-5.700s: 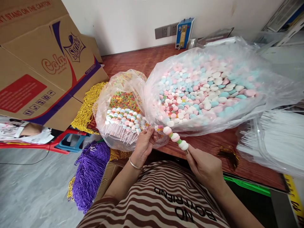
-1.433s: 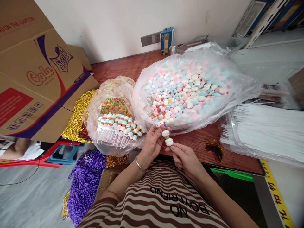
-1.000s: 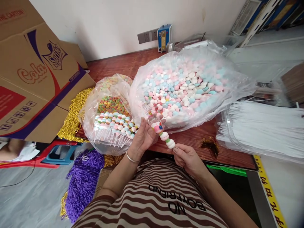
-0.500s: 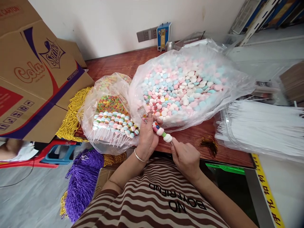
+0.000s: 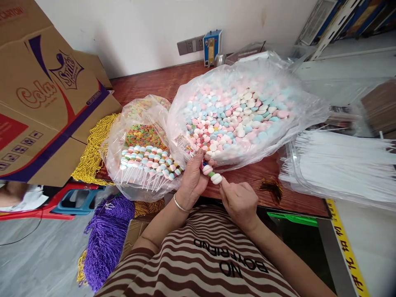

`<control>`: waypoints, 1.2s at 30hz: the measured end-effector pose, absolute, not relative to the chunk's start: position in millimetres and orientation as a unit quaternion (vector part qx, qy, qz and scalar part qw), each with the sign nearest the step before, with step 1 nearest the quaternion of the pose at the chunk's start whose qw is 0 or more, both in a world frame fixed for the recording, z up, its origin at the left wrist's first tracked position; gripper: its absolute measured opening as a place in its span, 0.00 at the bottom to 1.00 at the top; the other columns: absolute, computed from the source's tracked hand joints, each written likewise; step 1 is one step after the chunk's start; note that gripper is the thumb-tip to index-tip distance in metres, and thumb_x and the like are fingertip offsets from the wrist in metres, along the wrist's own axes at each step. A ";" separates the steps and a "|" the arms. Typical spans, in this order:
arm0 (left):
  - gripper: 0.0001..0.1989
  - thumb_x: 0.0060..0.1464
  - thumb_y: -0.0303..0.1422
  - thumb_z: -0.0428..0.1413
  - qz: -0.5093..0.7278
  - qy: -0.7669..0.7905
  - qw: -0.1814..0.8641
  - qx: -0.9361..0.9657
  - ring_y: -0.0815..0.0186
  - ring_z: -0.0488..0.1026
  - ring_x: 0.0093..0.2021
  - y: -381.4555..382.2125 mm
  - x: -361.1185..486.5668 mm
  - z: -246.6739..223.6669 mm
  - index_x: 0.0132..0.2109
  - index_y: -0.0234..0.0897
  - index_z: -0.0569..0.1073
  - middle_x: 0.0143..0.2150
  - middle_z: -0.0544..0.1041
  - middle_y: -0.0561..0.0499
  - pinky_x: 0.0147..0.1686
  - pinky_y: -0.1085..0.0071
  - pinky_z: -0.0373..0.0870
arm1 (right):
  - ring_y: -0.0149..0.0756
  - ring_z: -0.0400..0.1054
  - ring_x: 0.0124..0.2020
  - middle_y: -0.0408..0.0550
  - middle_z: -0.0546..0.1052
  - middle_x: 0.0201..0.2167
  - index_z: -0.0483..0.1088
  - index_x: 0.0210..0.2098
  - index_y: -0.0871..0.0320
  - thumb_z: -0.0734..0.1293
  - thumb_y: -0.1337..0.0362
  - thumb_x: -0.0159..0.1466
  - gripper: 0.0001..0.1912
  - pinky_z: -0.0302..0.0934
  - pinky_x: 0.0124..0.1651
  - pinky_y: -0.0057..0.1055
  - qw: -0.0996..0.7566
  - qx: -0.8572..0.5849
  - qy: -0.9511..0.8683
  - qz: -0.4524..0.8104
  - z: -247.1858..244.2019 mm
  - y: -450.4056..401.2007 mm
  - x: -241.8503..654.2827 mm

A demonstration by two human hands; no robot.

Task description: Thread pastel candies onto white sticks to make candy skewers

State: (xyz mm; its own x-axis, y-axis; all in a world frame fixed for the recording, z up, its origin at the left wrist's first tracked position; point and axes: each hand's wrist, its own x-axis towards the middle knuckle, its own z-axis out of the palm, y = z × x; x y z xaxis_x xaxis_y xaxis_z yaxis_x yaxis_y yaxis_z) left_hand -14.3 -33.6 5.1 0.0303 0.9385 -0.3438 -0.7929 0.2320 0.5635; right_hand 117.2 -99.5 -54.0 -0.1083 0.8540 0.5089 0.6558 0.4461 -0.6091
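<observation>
A candy skewer (image 5: 216, 178), with white, pink and green pieces on a stick, lies between my two hands. My left hand (image 5: 193, 177) is closed round its upper part, the thumb on top. From under that thumb sticks out a clear printed wrapper (image 5: 185, 145); whether it covers the skewer's tip is hidden. My right hand (image 5: 240, 202) is closed at the skewer's lower end, on the stick, which the fingers mostly hide. Just beyond the hands sits a big clear bag (image 5: 297, 103) of pastel candies (image 5: 238, 111). Left of my left hand, finished-looking candy skewers (image 5: 150, 159) lie in rows.
The rows rest on a plastic bag (image 5: 111, 152) of small candy rings (image 5: 145, 136). White sticks (image 5: 343, 165) fill a tray at right. Gold ties (image 5: 270, 189) lie near the table edge. Cardboard box (image 5: 46, 103), gold beads (image 5: 95, 148) and purple beads (image 5: 105, 239) are at left.
More of the printed wrapper now shows beyond my left thumb, and fewer candies show between my hands. My right hand has shifted slightly left, toward my left hand.
</observation>
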 end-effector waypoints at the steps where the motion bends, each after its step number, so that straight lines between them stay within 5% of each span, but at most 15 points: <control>1: 0.10 0.58 0.34 0.65 0.613 0.342 0.706 0.100 0.75 0.69 0.25 -33.3 -14.2 6.7 0.35 0.35 0.73 0.27 0.71 0.57 0.33 0.76 0.73 | 0.31 0.58 0.22 0.42 0.68 0.18 0.77 0.46 0.61 0.62 0.65 0.73 0.13 0.48 0.31 0.35 0.404 -0.505 -0.763 0.016 -55.3 -98.1 118.3; 5: 0.10 0.59 0.36 0.65 0.627 0.329 0.701 0.085 0.75 0.70 0.26 -32.0 -19.0 8.5 0.36 0.36 0.73 0.28 0.71 0.57 0.33 0.76 0.73 | 0.34 0.61 0.24 0.45 0.73 0.22 0.73 0.54 0.65 0.63 0.64 0.74 0.14 0.51 0.33 0.35 0.368 -0.501 -0.771 -0.139 -55.0 -98.2 120.7; 10: 0.14 0.57 0.43 0.65 0.620 0.307 0.715 0.099 0.73 0.72 0.28 -32.8 -23.5 3.1 0.38 0.37 0.74 0.29 0.72 0.56 0.27 0.78 0.70 | 0.34 0.63 0.24 0.48 0.76 0.25 0.74 0.43 0.62 0.64 0.68 0.73 0.07 0.52 0.32 0.35 0.398 -0.483 -0.773 -0.106 -53.1 -104.6 123.2; 14: 0.16 0.56 0.46 0.65 0.622 0.304 0.711 0.120 0.74 0.71 0.28 -34.9 -20.9 2.7 0.37 0.38 0.74 0.29 0.71 0.56 0.34 0.75 0.74 | 0.32 0.64 0.23 0.46 0.75 0.24 0.74 0.39 0.58 0.61 0.58 0.74 0.14 0.54 0.28 0.31 0.455 -0.490 -0.699 0.253 -49.2 -106.8 124.2; 17: 0.17 0.57 0.47 0.64 0.615 0.296 0.720 0.124 0.74 0.70 0.27 -35.6 -19.8 4.6 0.36 0.38 0.74 0.29 0.71 0.56 0.39 0.73 0.75 | 0.27 0.51 0.15 0.36 0.62 0.15 0.72 0.35 0.56 0.63 0.48 0.70 0.19 0.45 0.19 0.27 0.429 -0.428 -0.494 0.624 -42.5 -108.4 120.9; 20: 0.17 0.57 0.47 0.64 0.608 0.284 0.731 0.127 0.75 0.69 0.26 -35.3 -19.8 6.5 0.35 0.38 0.74 0.28 0.69 0.57 0.39 0.74 0.76 | 0.23 0.39 0.12 0.29 0.52 0.12 0.70 0.33 0.56 0.66 0.45 0.67 0.20 0.38 0.17 0.26 0.401 -0.351 -0.341 0.774 -38.5 -108.6 115.4; 23: 0.15 0.58 0.45 0.64 0.610 0.298 0.724 0.122 0.74 0.69 0.26 -34.0 -18.6 8.6 0.34 0.38 0.74 0.27 0.70 0.56 0.38 0.74 0.75 | 0.25 0.46 0.14 0.33 0.58 0.14 0.71 0.33 0.56 0.65 0.49 0.68 0.17 0.43 0.19 0.27 0.443 -0.412 -0.431 0.669 -41.3 -106.0 112.1; 28: 0.12 0.60 0.41 0.63 0.614 0.360 0.697 0.088 0.73 0.71 0.28 -32.6 -11.4 11.3 0.36 0.37 0.75 0.28 0.72 0.55 0.37 0.74 0.75 | 0.31 0.62 0.23 0.42 0.72 0.21 0.75 0.39 0.58 0.65 0.66 0.70 0.06 0.55 0.33 0.33 0.478 -0.482 -0.729 0.086 -54.9 -96.5 118.3; 30: 0.13 0.60 0.42 0.63 0.610 0.370 0.696 0.082 0.72 0.72 0.28 -32.6 -9.9 11.4 0.36 0.36 0.75 0.28 0.73 0.55 0.39 0.72 0.76 | 0.31 0.63 0.23 0.41 0.72 0.20 0.75 0.43 0.58 0.66 0.70 0.69 0.06 0.54 0.35 0.35 0.453 -0.449 -0.769 -0.044 -58.2 -93.1 121.7; 33: 0.15 0.60 0.45 0.62 0.587 0.364 0.715 0.109 0.69 0.76 0.33 -30.9 -15.7 12.2 0.39 0.36 0.76 0.33 0.77 0.51 0.42 0.69 0.77 | 0.33 0.66 0.25 0.44 0.76 0.23 0.73 0.43 0.58 0.64 0.69 0.71 0.06 0.56 0.34 0.34 0.465 -0.449 -0.762 -0.032 -57.6 -91.4 123.4; 36: 0.19 0.60 0.48 0.61 0.599 0.327 0.708 0.180 0.60 0.79 0.49 -25.4 -31.6 16.0 0.46 0.37 0.78 0.49 0.81 0.44 0.48 0.66 0.77 | 0.32 0.68 0.25 0.44 0.78 0.27 0.72 0.41 0.57 0.62 0.66 0.73 0.08 0.59 0.32 0.31 0.491 -0.487 -0.711 0.124 -53.5 -93.4 122.4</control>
